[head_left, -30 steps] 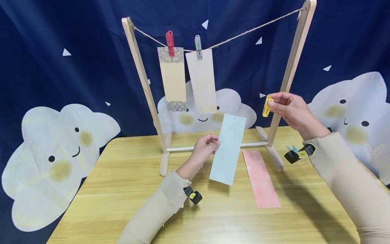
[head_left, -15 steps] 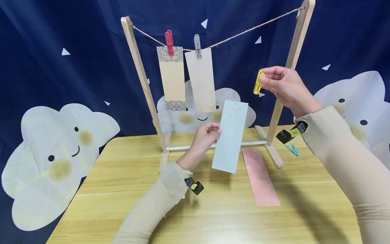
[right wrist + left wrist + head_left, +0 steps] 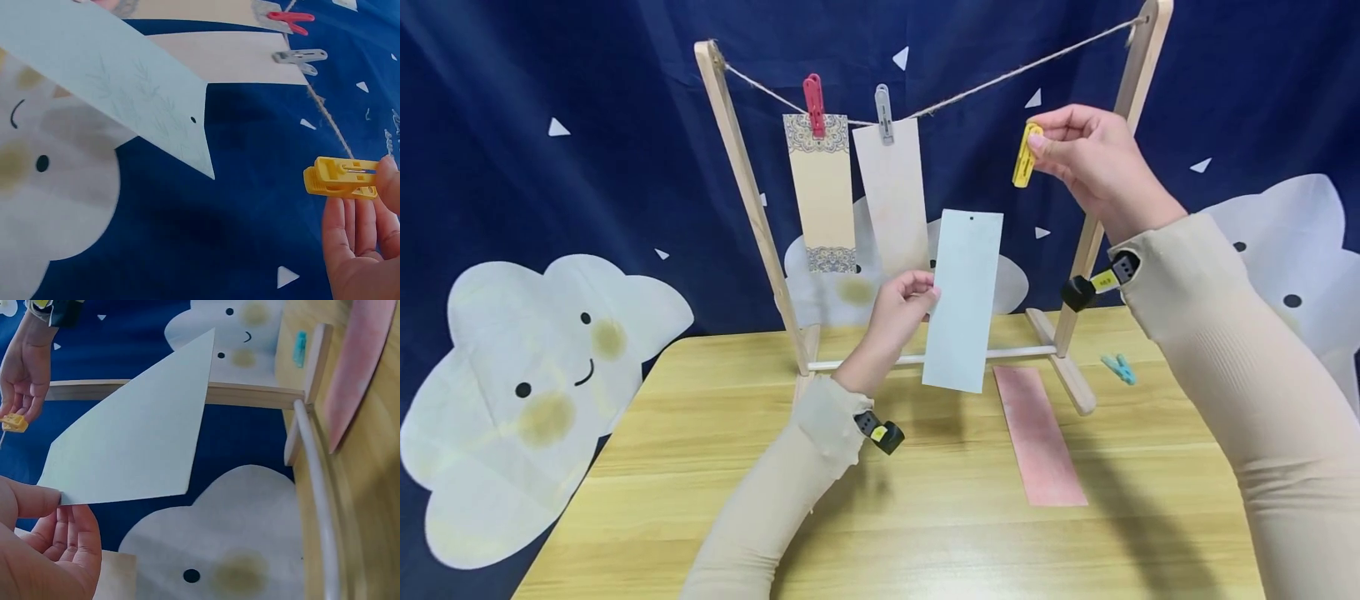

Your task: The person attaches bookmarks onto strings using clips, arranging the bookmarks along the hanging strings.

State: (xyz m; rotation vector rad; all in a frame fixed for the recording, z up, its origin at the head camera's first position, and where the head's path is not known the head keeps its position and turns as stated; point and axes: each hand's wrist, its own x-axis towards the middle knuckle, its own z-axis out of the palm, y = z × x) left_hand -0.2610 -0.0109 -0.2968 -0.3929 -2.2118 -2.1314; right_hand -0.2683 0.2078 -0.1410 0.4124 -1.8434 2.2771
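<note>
My left hand [image 3: 901, 312] pinches the left edge of a pale blue bookmark-like card [image 3: 964, 300], held upright in the air below the string, a small hole near its top. A yellow clothespin [image 3: 1027, 156] is between the thumb and fingers of my right hand [image 3: 1093, 158], up and to the right of the card. On the sagging string [image 3: 992, 81] hang a patterned cream card [image 3: 823, 196] under a red clothespin [image 3: 814, 106] and a plain whitish card [image 3: 893, 200] under a grey clothespin [image 3: 883, 112]. In the right wrist view the yellow clothespin [image 3: 342, 177] stands apart from the blue card [image 3: 156, 106].
The string runs between two wooden posts [image 3: 741, 183] joined by a white bar [image 3: 1015, 352] low down. On the wooden table [image 3: 925, 517] lie a pink card [image 3: 1041, 437] and, right of the stand, a light blue clothespin [image 3: 1118, 368]. A dark blue cloud-patterned cloth [image 3: 580, 50] hangs behind.
My right hand has risen and shifted left with the yellow clothespin. My left hand has lifted the pale blue card, which now stands more upright. The light blue clothespin has come into full view.
</note>
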